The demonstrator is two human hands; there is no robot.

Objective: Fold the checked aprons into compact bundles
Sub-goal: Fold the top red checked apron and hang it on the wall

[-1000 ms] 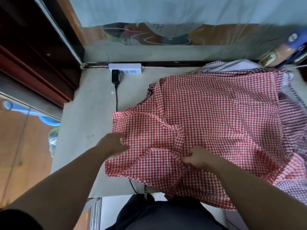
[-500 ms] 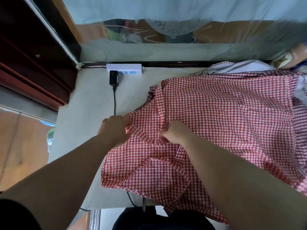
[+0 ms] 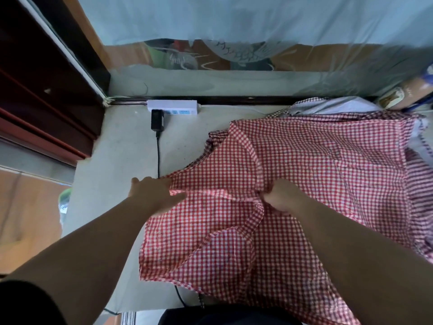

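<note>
A white power strip sits at the back of the pale table. A black plug is stuck in it. Its black cord runs down and goes under my red checked apron. The apron lies spread out on the table, over other checked cloth on the right. My left hand lies flat on the apron's left edge, fingers straight. My right hand is curled and pinches a fold in the middle.
</note>
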